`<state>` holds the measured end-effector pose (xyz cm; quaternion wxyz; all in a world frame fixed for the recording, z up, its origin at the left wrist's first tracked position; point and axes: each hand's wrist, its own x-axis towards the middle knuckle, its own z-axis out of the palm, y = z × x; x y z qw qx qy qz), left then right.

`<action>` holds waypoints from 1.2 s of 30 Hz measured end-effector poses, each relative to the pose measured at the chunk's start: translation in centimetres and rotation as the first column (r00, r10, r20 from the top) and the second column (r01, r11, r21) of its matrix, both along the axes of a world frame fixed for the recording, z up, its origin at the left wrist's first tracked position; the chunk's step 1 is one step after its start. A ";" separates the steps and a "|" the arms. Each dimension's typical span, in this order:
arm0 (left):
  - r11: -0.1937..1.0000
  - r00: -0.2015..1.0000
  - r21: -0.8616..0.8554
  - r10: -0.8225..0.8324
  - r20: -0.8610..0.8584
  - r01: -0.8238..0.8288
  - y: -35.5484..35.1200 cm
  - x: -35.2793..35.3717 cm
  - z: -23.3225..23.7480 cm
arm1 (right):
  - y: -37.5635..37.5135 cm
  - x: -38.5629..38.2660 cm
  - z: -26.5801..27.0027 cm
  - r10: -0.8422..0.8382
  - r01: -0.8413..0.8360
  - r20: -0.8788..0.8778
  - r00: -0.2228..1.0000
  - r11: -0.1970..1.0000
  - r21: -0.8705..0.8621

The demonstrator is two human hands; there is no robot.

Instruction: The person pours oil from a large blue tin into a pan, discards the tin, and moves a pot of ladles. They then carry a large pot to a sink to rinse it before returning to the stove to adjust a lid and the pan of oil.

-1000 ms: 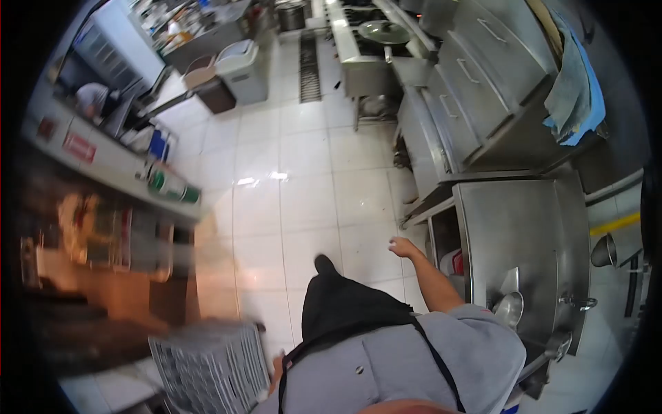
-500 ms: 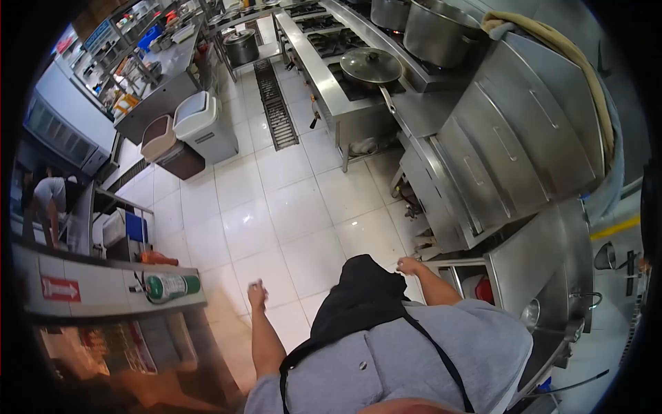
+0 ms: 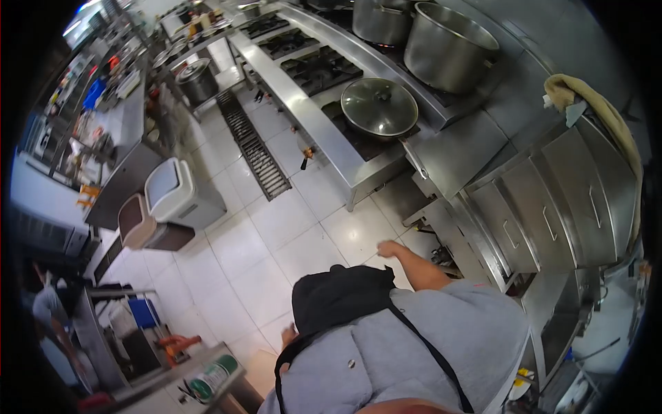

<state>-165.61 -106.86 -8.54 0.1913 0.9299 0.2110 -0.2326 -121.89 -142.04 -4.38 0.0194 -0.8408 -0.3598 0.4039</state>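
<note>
My right hand (image 3: 389, 248) hangs out in front over the tiled floor, fingers curled in, with nothing seen in it. It is nearest to the stove's front corner and the metal cabinet side. Low beside the black apron (image 3: 338, 297), my left hand (image 3: 288, 336) shows only in part; the apron and sleeve hide the rest. On the stove (image 3: 334, 141) ahead, a wide pan with a glass lid (image 3: 379, 107) sits on the near burner. Behind it stand large steel stock pots (image 3: 448, 52).
White tiles (image 3: 241, 241) and a floor drain grate (image 3: 252, 145) run ahead. Lidded bins (image 3: 183, 196) stand left. A steel drawer cabinet (image 3: 545, 207) with a cloth (image 3: 600, 117) is at right. A fire extinguisher (image 3: 212, 378) lies lower left; another person (image 3: 55, 317) bends nearby.
My view has moved forward and turned, so the stove and the lidded pan appear closer. My left hand has swung back beside the apron. My right hand stays out in front.
</note>
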 end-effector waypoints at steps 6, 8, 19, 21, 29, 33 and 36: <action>0.966 0.963 -0.191 0.129 -0.236 -0.176 10.9 2.8 0.9 | 15.7 8.8 12.5 -0.431 0.428 -0.088 0.898 0.810 0.401; 0.973 0.973 -0.185 0.099 -0.207 -0.138 16.2 6.7 0.5 | 18.5 10.4 15.1 -0.561 0.585 -0.209 0.801 0.660 0.472; 0.543 0.652 -0.705 0.743 0.150 -0.456 42.0 51.6 16.4 | 17.9 2.6 1.7 -0.645 0.659 -0.206 0.736 0.752 0.000; 0.516 0.659 -0.785 0.727 0.191 -0.342 42.4 57.5 19.8 | 19.6 2.6 0.8 -0.784 0.818 -0.320 0.532 0.574 -0.046; 0.909 0.903 -0.404 0.253 0.347 -0.100 51.4 63.7 1.6 | 35.1 20.8 3.3 -0.720 0.724 -0.235 0.653 0.685 -0.084; 0.483 0.674 -0.511 0.675 -0.301 -0.712 52.9 56.4 7.1 | 41.0 35.9 1.5 -0.187 0.203 -0.082 0.979 0.930 0.306; 0.460 0.620 -0.437 0.694 -0.366 -0.773 55.8 52.0 6.5 | 50.5 47.0 6.2 -0.318 0.336 -0.306 0.897 0.942 0.006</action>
